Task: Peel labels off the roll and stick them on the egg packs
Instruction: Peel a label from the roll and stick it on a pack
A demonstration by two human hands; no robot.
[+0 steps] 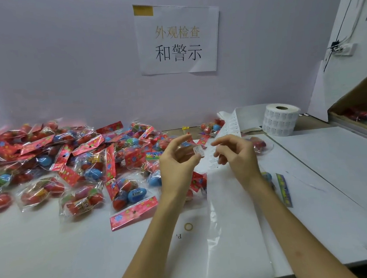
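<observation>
The left hand (177,164) pinches a small white printed label (197,151) between thumb and fingertip, lifted above the counter (54,252). Just to its right, the right hand (238,156) curls its fingers round the long white backing strip (212,158). Beyond that hand the strip runs up toward the fat white roll of labels (281,119), which stands farther off to its right. The clear bags of red and blue plastic eggs with red card headers (86,166) lie heaped to the left of the left hand, and a few sit directly under both wrists. The label looks slightly curled, so its sticky face may fold onto itself or cling to the fingertip; either would spoil it before it reaches a pack. The bags are slick, crinkled film over round eggs, so a label pressed on carelessly will likely wrinkle, sit crooked or lift at a corner. If the right hand tugs the strip, the roll could topple or unspool, and the loose liner trailing toward the person could drag across nearby packs.
</observation>
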